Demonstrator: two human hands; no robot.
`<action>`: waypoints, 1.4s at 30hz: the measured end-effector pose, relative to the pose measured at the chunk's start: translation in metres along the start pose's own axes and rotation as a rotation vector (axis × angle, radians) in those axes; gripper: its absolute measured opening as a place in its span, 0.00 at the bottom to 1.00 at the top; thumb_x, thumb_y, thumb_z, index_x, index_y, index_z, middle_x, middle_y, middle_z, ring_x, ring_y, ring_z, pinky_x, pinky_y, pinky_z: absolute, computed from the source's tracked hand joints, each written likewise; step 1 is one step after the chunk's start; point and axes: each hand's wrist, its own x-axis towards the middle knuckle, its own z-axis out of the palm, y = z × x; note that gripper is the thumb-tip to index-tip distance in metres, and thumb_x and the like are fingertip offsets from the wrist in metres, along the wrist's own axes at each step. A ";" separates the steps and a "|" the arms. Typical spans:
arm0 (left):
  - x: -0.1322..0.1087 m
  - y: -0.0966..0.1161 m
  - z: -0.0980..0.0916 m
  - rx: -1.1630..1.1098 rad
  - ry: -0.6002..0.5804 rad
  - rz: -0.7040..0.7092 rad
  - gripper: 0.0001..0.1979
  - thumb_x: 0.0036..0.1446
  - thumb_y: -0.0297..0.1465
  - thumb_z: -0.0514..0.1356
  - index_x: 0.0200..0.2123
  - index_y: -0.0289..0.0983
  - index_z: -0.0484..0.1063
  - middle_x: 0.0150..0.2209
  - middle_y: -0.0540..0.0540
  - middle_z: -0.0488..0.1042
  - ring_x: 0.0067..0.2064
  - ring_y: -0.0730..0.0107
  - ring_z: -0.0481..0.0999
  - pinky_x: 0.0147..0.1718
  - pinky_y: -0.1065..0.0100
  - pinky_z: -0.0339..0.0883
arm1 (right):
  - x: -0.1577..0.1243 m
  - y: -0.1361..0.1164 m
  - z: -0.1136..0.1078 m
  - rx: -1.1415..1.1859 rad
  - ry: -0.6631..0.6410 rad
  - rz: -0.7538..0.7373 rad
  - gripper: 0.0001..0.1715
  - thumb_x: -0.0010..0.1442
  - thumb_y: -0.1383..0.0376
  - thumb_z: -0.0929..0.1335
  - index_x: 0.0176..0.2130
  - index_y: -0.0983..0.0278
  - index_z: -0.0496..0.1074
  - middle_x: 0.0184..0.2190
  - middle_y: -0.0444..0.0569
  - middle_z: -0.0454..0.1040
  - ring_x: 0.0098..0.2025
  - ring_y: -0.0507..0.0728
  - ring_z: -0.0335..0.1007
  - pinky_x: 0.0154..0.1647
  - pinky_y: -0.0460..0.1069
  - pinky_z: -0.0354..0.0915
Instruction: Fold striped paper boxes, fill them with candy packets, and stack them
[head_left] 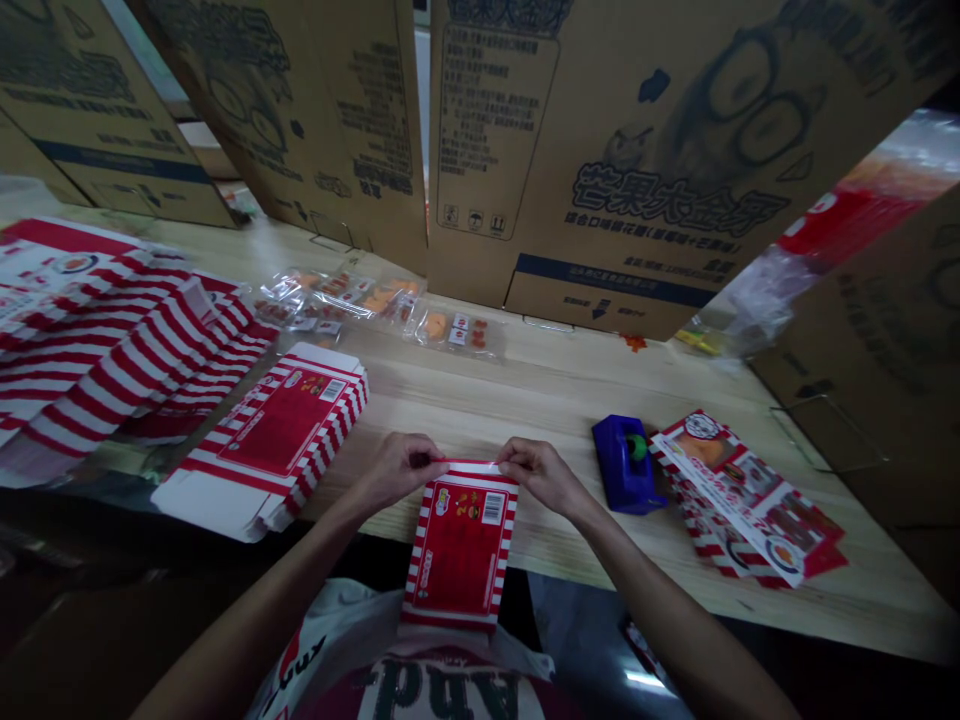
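Observation:
Between my hands is a red box with red-and-white striped edges and a barcode, its far end on the table edge and its near end by my shirt. My left hand pinches the far left corner. At the far right corner, my right hand grips with thumb and fingers. The box's underside is hidden. To the left lies a stack of flat folded boxes of the same print. A blue tape dispenser with a green core stands right of my right hand.
Striped cartons pile up at the left. Clear packets with orange pieces lie at the back. Printed boxes overlap at the right. Tall brown cardboard boxes wall off the back, and another brown box stands at the right.

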 end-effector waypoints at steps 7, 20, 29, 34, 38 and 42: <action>-0.004 -0.009 0.001 0.040 -0.006 0.120 0.08 0.55 0.31 0.60 0.29 0.34 0.77 0.30 0.44 0.77 0.31 0.70 0.74 0.29 0.73 0.64 | -0.010 0.003 0.003 -0.145 0.046 -0.081 0.07 0.59 0.66 0.66 0.30 0.63 0.72 0.23 0.44 0.75 0.25 0.53 0.69 0.27 0.46 0.60; -0.018 -0.011 0.053 -0.638 0.265 -0.252 0.13 0.49 0.37 0.67 0.35 0.35 0.75 0.30 0.49 0.76 0.28 0.71 0.74 0.28 0.72 0.69 | -0.054 0.038 0.049 -0.032 0.582 -0.299 0.18 0.62 0.65 0.67 0.52 0.59 0.72 0.54 0.54 0.72 0.54 0.61 0.69 0.53 0.56 0.68; 0.023 0.012 0.016 -0.606 0.285 -0.272 0.20 0.37 0.41 0.72 0.30 0.35 0.74 0.24 0.50 0.76 0.24 0.70 0.74 0.24 0.70 0.69 | -0.124 0.093 -0.087 -0.126 1.286 0.123 0.18 0.50 0.52 0.71 0.30 0.65 0.76 0.32 0.52 0.74 0.35 0.60 0.67 0.37 0.54 0.64; 0.023 0.025 0.012 -0.515 0.214 -0.273 0.21 0.37 0.44 0.71 0.29 0.35 0.73 0.23 0.50 0.75 0.22 0.70 0.73 0.22 0.71 0.67 | -0.118 0.109 -0.096 0.067 1.181 0.178 0.20 0.39 0.50 0.74 0.23 0.64 0.76 0.22 0.48 0.74 0.26 0.56 0.65 0.28 0.50 0.61; 0.022 0.020 0.014 -0.520 0.204 -0.293 0.22 0.36 0.44 0.72 0.29 0.35 0.74 0.22 0.50 0.75 0.22 0.70 0.73 0.22 0.71 0.67 | -0.110 0.107 -0.091 0.211 1.183 0.211 0.21 0.37 0.49 0.74 0.22 0.64 0.75 0.19 0.47 0.73 0.21 0.54 0.63 0.23 0.49 0.60; 0.022 0.017 0.015 -0.515 0.218 -0.320 0.23 0.34 0.44 0.72 0.30 0.35 0.74 0.23 0.49 0.76 0.22 0.68 0.74 0.22 0.70 0.70 | -0.108 0.098 -0.097 0.279 1.121 0.240 0.21 0.36 0.50 0.75 0.21 0.65 0.76 0.20 0.48 0.73 0.21 0.54 0.65 0.22 0.49 0.62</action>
